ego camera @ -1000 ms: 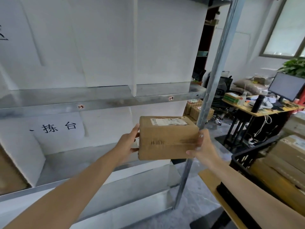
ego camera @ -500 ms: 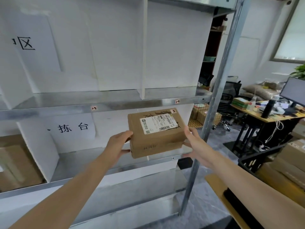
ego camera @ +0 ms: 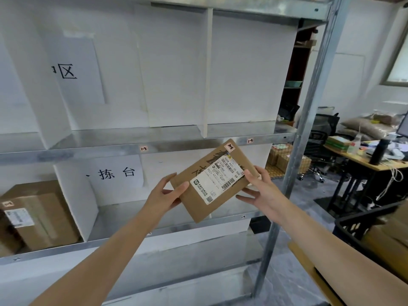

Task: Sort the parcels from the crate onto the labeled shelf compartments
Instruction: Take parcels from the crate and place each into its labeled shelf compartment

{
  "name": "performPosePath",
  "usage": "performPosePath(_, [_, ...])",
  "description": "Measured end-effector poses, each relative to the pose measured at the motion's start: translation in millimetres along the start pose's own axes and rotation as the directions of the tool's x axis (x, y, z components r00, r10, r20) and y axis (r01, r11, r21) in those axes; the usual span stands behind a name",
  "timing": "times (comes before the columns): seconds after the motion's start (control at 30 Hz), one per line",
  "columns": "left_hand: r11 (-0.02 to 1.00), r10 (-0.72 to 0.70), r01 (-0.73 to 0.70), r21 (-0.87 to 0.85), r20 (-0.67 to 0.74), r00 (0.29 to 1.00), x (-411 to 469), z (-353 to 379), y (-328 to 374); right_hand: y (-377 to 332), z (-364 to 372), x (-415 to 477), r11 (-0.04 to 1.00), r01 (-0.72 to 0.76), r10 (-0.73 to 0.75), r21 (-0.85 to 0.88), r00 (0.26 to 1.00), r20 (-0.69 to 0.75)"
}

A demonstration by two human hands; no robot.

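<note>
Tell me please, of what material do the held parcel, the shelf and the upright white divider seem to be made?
Parcel: brown cardboard, matte, with a white printed paper label stuck on it.
Shelf: metal, probably galvanised steel, since it is grey with a dull sheen and mottled reflections.
Divider: thin white matte board, perhaps foam board or card. The look does not settle which.

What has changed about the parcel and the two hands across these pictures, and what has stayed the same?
The parcel was tilted up and twisted: its labelled face, on top before, now faces the camera and sits diagonally. The left hand and right hand kept hold of its opposite edges throughout; nothing was let go. It is still held in front of the shelf, not yet set down.
</note>
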State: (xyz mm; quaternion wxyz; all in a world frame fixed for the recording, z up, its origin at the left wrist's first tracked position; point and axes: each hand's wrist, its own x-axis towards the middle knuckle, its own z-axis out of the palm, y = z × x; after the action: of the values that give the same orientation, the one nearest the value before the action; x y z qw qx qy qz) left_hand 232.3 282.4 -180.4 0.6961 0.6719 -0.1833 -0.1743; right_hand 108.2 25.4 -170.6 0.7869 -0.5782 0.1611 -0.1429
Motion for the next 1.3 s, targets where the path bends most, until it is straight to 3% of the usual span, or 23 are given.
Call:
performPosePath(0.17, [0.997, 0.078, -0.079, -0.022, -0.036, 0.996, 1, -8, -2, -7, 13, -1, 0.986, 0.005, -0.010, 0.166, 0.999, 0.032])
performPosePath(0.3, [0.987, 0.153, -0.153, 0.040, -0.002, 0.988, 0, -10, 6, -9, 19, 0, 0.992, 0.069, -0.075, 0.107, 0.996, 0.049])
performPosePath(0.57, [0.982, 0.113, -0.128, 0.140, 0.111, 0.987, -7, -13, 11, -7, 31, 0, 0.996, 0.064, -0.070, 0.055, 0.989, 0.127])
performPosePath(0.73, [0.980, 0.116, -0.140, 0.141, 0.165, 0.979, -8, -14, 4, -9, 45, -3, 0.984, 0.091, -0.058, -0.150, 0.975, 0.213])
performPosePath(0.9, [0.992, 0.105, -0.115, 0.055, 0.149, 0.983, -9, -14, -2, 8, 58, -8, 0.905, 0.109, 0.011, -0.410, 0.960, 0.280])
performPosePath(1.1, [0.990, 0.092, -0.104, 0.096, 0.119, 0.989, -10, -22, -2, 11, 67, 1, 0.907, 0.162, -0.048, -0.388, 0.957, 0.287])
performPosePath(1.3, [0.972, -0.009, -0.004, 0.235, 0.055, 0.998, -28, -51, -17, 30, 82, 20, 0.887, 0.051, 0.131, -0.460, 0.925, 0.356])
